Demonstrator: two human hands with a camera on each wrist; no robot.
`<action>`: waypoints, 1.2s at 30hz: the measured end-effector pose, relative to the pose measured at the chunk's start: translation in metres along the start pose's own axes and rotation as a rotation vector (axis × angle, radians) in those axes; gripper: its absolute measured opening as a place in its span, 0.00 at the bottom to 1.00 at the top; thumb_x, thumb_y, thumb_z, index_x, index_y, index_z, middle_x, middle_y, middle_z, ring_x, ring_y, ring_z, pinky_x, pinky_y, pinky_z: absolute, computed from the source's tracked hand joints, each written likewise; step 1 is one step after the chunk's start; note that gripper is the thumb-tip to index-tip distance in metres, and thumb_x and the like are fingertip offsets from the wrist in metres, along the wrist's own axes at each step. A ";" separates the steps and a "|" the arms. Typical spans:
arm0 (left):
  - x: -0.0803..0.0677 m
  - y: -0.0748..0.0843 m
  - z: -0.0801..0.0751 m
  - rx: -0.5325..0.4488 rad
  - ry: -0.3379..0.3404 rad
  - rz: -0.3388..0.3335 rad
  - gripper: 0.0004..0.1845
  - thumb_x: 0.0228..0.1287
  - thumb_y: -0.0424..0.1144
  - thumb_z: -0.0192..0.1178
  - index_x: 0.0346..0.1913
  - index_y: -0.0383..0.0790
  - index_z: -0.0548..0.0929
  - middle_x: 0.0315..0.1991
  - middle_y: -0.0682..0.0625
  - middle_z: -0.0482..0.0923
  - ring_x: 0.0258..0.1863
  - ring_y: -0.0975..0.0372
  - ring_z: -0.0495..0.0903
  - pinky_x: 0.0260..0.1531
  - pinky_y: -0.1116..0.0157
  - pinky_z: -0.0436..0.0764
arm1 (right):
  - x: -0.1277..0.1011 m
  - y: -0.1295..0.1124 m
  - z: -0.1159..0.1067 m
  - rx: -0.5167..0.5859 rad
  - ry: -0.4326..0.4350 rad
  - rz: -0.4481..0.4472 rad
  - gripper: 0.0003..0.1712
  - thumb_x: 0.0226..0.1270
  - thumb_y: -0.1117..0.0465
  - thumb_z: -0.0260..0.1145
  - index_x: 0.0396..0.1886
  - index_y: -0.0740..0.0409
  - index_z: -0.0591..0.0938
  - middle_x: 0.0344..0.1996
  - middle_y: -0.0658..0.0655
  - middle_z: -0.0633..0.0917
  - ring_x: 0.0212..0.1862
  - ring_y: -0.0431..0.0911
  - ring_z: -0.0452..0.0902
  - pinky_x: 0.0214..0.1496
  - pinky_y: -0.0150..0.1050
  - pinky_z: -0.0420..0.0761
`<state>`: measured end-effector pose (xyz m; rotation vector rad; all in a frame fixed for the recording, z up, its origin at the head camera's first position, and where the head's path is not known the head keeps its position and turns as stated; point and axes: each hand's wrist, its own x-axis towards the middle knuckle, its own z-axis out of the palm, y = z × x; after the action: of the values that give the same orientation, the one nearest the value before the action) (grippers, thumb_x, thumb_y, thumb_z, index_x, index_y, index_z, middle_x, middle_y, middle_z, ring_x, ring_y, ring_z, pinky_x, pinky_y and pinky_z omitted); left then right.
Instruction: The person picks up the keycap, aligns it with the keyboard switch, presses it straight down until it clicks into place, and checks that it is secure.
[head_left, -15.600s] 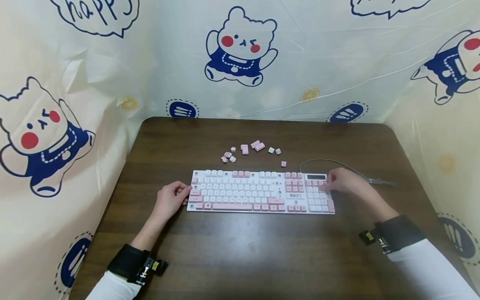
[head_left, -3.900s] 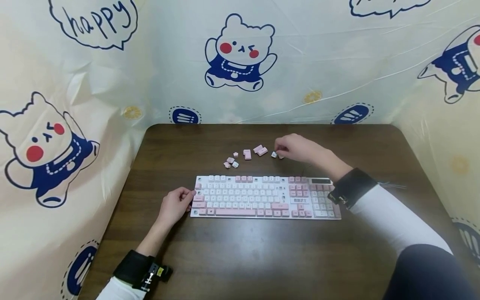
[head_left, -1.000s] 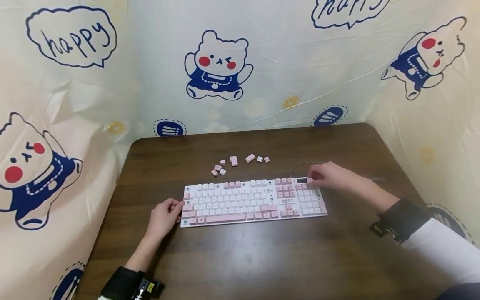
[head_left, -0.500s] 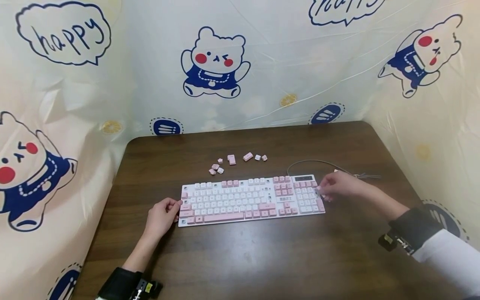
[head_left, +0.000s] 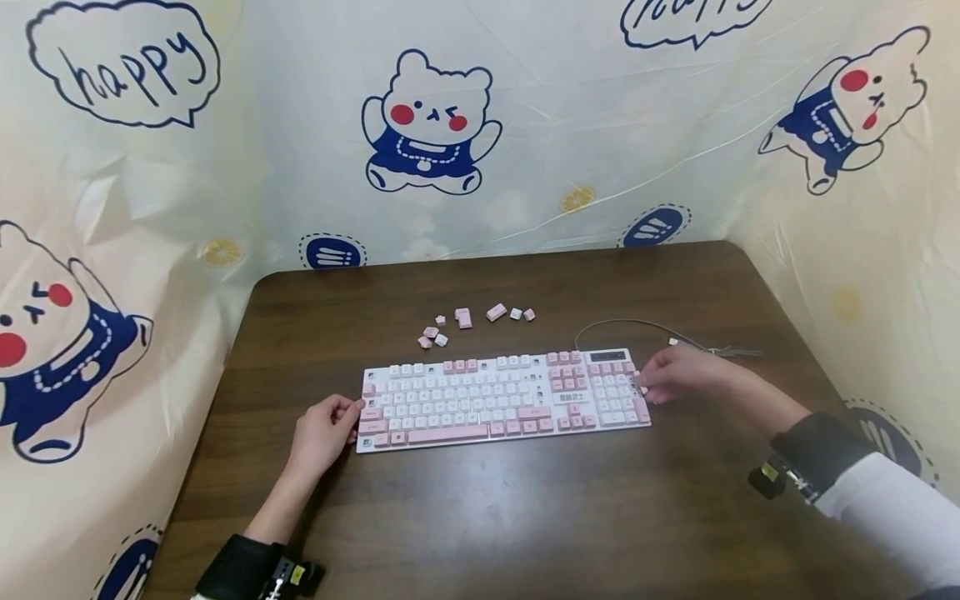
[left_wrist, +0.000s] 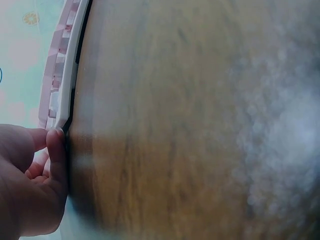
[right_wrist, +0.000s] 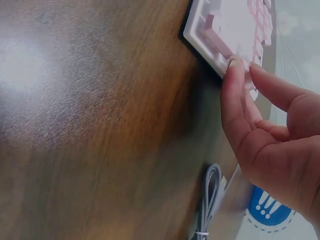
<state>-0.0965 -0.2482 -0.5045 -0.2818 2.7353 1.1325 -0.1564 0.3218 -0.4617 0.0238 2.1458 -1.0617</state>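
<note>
A white and pink keyboard (head_left: 465,404) lies on the dark wooden table. My left hand (head_left: 324,429) pinches its left edge between thumb and fingers, which the left wrist view shows close up at the keyboard's corner (left_wrist: 65,107). At the opposite end, my right hand (head_left: 682,373) holds a pink keycap (right_wrist: 244,69) in its fingertips, against the right side of the number pad. The fingers cover most of that keycap. A longer pink key (right_wrist: 217,36) sits beside it on the keyboard.
Several loose pink and white keycaps (head_left: 463,319) lie behind the keyboard. A cable (head_left: 633,322) curves behind its right end to a tied bundle (right_wrist: 207,200). Near the cable is a small pale piece (head_left: 672,341). A printed curtain (head_left: 525,125) surrounds the table.
One long pink keycap has left the loose group since 3.9 s ago. My right hand has moved from the small display to the right edge. The left hand keeps its hold.
</note>
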 end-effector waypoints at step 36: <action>0.001 0.000 0.001 0.001 0.022 0.003 0.16 0.78 0.45 0.60 0.44 0.32 0.84 0.28 0.47 0.79 0.25 0.61 0.80 0.26 0.68 0.78 | 0.004 0.005 0.003 0.205 -0.030 0.081 0.26 0.73 0.56 0.71 0.59 0.71 0.77 0.39 0.58 0.87 0.41 0.46 0.89 0.47 0.38 0.87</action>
<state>-0.0970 -0.2474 -0.5053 -0.2920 2.7564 1.1357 -0.1559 0.3219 -0.4689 0.1876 1.9845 -1.2219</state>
